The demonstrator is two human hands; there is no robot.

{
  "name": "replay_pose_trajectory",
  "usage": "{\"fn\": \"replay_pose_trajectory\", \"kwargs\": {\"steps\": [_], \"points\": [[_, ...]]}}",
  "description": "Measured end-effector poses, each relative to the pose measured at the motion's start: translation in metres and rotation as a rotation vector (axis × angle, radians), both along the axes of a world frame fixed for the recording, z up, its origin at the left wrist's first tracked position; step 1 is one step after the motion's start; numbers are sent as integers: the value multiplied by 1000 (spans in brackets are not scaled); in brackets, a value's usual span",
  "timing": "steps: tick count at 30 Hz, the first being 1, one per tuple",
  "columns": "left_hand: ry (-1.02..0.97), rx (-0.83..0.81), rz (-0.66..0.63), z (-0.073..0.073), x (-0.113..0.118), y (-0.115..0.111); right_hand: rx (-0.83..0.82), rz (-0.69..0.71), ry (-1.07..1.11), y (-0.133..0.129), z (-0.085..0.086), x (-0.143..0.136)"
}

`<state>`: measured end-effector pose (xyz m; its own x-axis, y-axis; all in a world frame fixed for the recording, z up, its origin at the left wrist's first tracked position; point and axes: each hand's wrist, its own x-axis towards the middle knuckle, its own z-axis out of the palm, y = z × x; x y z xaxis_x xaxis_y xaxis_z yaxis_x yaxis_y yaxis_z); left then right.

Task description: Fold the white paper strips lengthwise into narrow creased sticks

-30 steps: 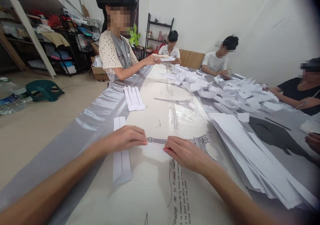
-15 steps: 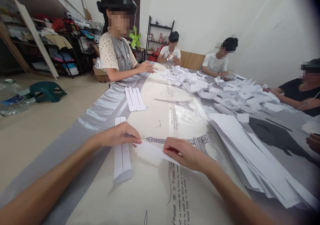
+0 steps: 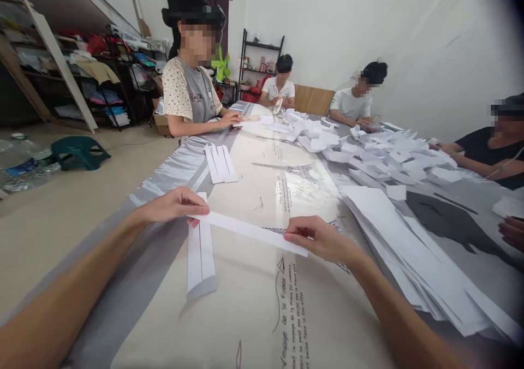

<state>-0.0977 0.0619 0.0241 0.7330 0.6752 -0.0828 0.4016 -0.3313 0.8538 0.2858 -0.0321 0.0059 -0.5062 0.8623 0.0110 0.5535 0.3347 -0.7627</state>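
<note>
A white paper strip (image 3: 245,230) stretches between my two hands, held above the printed tablecloth (image 3: 245,320). My left hand (image 3: 178,206) pinches its left end, and my right hand (image 3: 313,235) pinches it near the right end. Below my left hand lie folded paper strips (image 3: 200,265) side by side, partly covered by the hand and the held strip. Farther up the table sits another small group of folded paper strips (image 3: 221,163). To the right of my right hand is a stack of long flat paper strips (image 3: 417,260).
A large heap of folded white papers (image 3: 380,150) covers the far right of the table. A person in a headset (image 3: 192,85) works at the left edge; several others sit around the far and right sides. A green stool (image 3: 81,152) stands on the floor at left.
My hands have moved apart, the left going left and slightly up, the right going right. More of the strip now shows between them, looking flat and straight.
</note>
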Motion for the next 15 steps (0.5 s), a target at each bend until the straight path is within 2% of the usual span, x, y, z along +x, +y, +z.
{"fn": "replay_pose_trajectory", "kwargs": {"steps": [4, 7, 9, 13, 15], "points": [[17, 24, -9, -2, 7, -5, 40, -7, -19, -4, 0, -10], [20, 53, -29, -1, 18, -11, 137, 6, -104, -10, 0, -30], [19, 74, 4, -1, 23, -13, 193, -13, -156, -15, -2, -43], [-17, 87, 152, -3, 24, -10, 182, -135, -138, -21, -3, -54], [-78, 144, 336, -5, 19, -6, 185, -180, -92, -23, 0, -52]]}}
